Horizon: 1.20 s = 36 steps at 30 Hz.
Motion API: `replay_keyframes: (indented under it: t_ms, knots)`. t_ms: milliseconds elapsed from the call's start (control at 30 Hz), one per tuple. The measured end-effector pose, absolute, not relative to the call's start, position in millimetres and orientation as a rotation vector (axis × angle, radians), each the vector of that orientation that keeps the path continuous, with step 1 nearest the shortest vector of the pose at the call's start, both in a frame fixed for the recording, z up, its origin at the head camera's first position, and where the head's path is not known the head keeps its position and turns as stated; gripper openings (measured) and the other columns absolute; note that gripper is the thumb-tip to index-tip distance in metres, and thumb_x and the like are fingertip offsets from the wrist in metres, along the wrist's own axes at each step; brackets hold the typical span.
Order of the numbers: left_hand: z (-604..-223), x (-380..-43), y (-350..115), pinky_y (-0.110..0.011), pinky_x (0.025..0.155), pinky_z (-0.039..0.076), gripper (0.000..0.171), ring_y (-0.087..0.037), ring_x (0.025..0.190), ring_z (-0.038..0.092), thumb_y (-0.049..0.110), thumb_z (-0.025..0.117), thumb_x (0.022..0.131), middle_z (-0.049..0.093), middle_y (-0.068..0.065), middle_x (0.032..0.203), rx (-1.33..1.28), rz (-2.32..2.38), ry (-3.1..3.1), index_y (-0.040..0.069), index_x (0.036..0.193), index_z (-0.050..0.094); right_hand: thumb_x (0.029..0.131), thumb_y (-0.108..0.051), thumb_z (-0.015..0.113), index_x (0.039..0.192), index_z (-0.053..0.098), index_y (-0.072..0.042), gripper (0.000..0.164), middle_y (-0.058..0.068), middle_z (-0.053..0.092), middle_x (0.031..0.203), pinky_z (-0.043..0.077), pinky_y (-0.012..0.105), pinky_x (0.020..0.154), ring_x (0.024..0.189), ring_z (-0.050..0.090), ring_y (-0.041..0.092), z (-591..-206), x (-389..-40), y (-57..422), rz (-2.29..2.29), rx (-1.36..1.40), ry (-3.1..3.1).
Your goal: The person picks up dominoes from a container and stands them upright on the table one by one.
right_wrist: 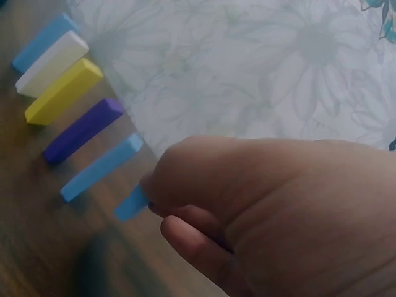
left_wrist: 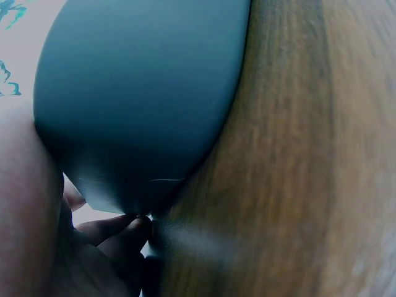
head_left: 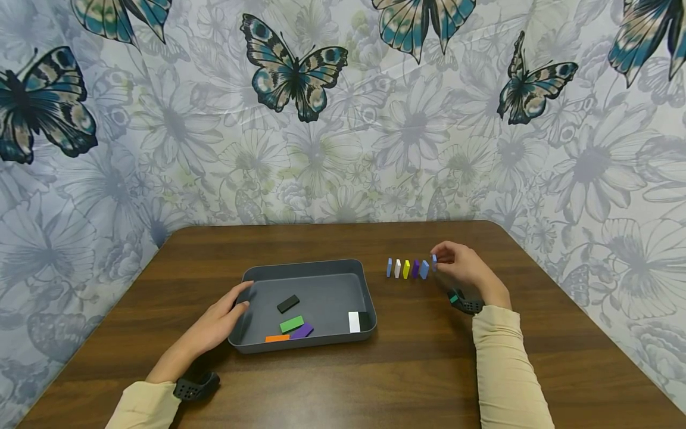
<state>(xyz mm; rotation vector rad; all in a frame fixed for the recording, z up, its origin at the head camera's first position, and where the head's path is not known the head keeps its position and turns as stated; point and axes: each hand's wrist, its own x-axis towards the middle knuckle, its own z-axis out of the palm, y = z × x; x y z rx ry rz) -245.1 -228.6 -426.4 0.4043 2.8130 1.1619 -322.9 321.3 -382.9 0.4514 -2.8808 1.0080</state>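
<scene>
My right hand (head_left: 464, 271) pinches a blue domino block (head_left: 434, 261) by its upper part, at the right end of a row. In the right wrist view the lower end of that block (right_wrist: 132, 204) shows below the fingers. Beside it stand, upright and spaced apart, another blue block (right_wrist: 102, 167), a purple one (right_wrist: 83, 131), a yellow one (right_wrist: 64, 93), a white one (right_wrist: 52, 64) and a far blue one (right_wrist: 44, 42). My left hand (head_left: 217, 319) grips the left side of a grey tray (head_left: 302, 270); its fingers touch the tray's outer wall (left_wrist: 142, 93) in the left wrist view.
Inside the tray lie a black block (head_left: 288, 304), a green block (head_left: 292, 323), a purple block (head_left: 302, 331), an orange block (head_left: 277, 338) and a white block (head_left: 354, 322) beside a dark one (head_left: 364, 322). The wooden table (head_left: 407, 381) meets a butterfly-patterned backdrop (head_left: 343, 173).
</scene>
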Motion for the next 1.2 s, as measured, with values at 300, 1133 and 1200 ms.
replay_keyframes:
  t_ms: [300,1133,1200]
  knots:
    - [-426.9,-245.7,-229.1,-0.070,0.116,0.027,0.056,-0.049,0.152,0.025,0.026,0.042,0.112,0.024,-0.025,0.167,0.399,1.152,2.812,0.009,0.163,0.026,0.096,-0.005,0.066,0.123,0.062,0.002,0.028,0.022,0.070,0.119,0.052,0.054,0.100,0.115,0.066,0.040,-393.4,-323.8,320.8,1.080,0.407,-2.925]
    - [-425.4,-244.6,-228.8,-0.070,0.117,0.026,0.056,-0.048,0.153,0.025,0.026,0.042,0.111,0.025,-0.024,0.167,0.390,1.157,2.809,0.009,0.162,0.026,0.094,0.000,0.067,0.118,0.064,0.006,0.025,0.022,0.070,0.111,0.056,0.042,0.092,0.106,0.068,0.035,-397.8,-326.6,324.7,1.076,0.464,-2.932]
    - [-425.0,-244.5,-228.7,-0.070,0.117,0.026,0.056,-0.048,0.153,0.025,0.026,0.042,0.112,0.024,-0.024,0.167,0.387,1.154,2.809,0.009,0.162,0.026,0.095,0.000,0.067,0.115,0.066,0.005,0.021,0.018,0.072,0.106,0.056,0.038,0.088,0.101,0.068,0.031,-397.7,-326.4,325.8,1.048,0.440,-2.934]
